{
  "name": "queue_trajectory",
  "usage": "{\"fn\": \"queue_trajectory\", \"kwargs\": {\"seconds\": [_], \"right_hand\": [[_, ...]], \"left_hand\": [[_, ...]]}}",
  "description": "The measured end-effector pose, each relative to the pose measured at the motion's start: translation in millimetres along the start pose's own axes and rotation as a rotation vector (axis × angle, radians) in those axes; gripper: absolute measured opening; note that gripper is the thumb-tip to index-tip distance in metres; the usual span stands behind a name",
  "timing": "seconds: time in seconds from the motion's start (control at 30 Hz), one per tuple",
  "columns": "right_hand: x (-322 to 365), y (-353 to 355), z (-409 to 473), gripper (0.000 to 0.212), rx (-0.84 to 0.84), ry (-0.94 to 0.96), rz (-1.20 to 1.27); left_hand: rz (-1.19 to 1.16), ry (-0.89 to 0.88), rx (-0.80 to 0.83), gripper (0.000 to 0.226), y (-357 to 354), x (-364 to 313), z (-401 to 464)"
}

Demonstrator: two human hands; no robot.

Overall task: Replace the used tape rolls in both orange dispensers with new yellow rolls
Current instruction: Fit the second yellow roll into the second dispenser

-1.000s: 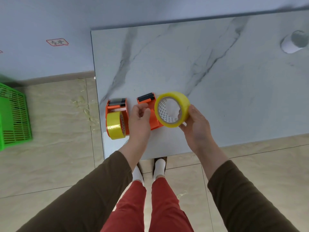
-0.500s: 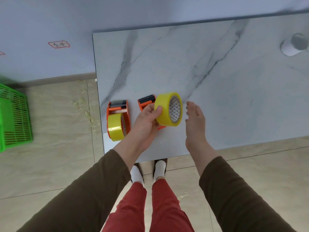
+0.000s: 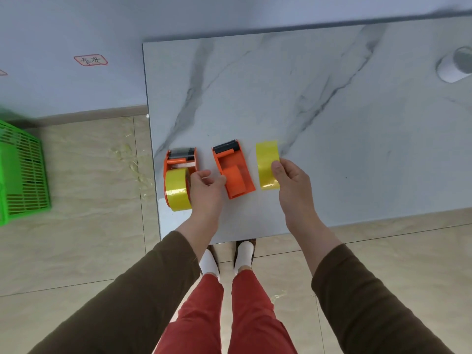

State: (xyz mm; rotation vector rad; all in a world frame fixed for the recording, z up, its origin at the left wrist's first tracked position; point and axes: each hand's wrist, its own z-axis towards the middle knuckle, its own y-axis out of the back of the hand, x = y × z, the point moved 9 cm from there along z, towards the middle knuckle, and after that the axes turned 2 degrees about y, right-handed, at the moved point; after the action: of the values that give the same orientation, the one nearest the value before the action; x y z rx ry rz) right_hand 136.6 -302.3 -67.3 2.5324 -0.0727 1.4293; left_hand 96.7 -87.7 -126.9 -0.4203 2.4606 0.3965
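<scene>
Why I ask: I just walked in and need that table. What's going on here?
A person stands at the marble table, working with packing tape. The right hand holds a loose yellow tape roll on edge, just right of an empty orange dispenser. The left hand is at that dispenser's left side with its thumb against it, but shows no clear grip. A second dispenser further left already carries a yellow roll.

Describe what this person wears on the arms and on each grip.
Dark brown sleeves cover both arms, the left sleeve and the right sleeve, stopping above the wrists. The left grip and right grip are bare: no gloves, rings or watch show.
</scene>
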Motion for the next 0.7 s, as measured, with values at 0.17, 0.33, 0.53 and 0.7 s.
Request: {"fn": "queue_trajectory", "kwargs": {"seconds": [0.17,0.33,0.53,0.7], "right_hand": [[-13.0,-10.8,-3.7,0.020,0.110,-0.078,-0.066],[-18.0,-24.7,-7.5,0.026,0.216,-0.100,-0.069],[-11.3,-34.4,-2.5,0.028,0.235,-0.077,-0.098],[-14.0,-42.2,-1.0,0.021,0.239,-0.106,-0.134]], "left_hand": [[0.052,0.129,0.178,0.020,-26.1,10.8,12.8],[-0.007,0.046,0.292,0.015,-31.9,-9.7,0.2],[-0.038,0.021,0.412,0.026,-32.5,-15.8,-15.2],[-0.009,-0.006,0.484,0.036,-36.5,-18.5,-18.7]]}}
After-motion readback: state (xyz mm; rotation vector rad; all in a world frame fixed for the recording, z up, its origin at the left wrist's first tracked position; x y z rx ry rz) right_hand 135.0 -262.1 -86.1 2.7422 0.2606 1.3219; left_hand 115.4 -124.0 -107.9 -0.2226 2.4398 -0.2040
